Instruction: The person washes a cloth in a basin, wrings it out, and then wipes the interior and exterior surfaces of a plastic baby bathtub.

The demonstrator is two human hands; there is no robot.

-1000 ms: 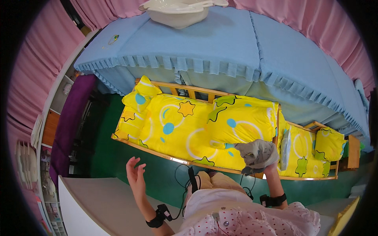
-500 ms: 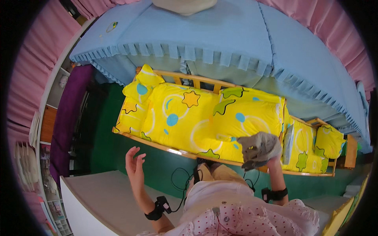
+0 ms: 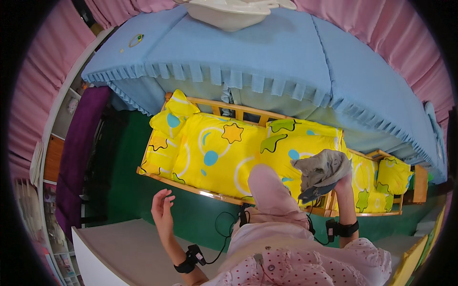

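Observation:
My right hand (image 3: 344, 183) grips a soft grey cap (image 3: 324, 171) with a darker blue-grey brim. It is held above the right end of a small wooden bed, and the hand's fingers are partly behind it. My left hand (image 3: 162, 206) hangs in the air left of my body, fingers apart and slightly curled, with nothing in it. The bed's yellow quilt (image 3: 224, 155) has stars and circles on it, and a matching yellow pillow (image 3: 169, 114) lies at its left end. My raised knee (image 3: 267, 186) is over the near side of the bed.
Behind the bed stands a long table under a blue ruffled cloth (image 3: 248, 52), bearing a white basin (image 3: 229, 16). A second small bed (image 3: 367, 183) adjoins on the right. A purple-covered bench (image 3: 78, 152) and shelves line the left. A pale panel (image 3: 119, 248) stands near my left arm.
My knee has come up over the bed's near edge. The right hand has moved slightly right with the cap, which has turned a little. My left hand has dropped slightly.

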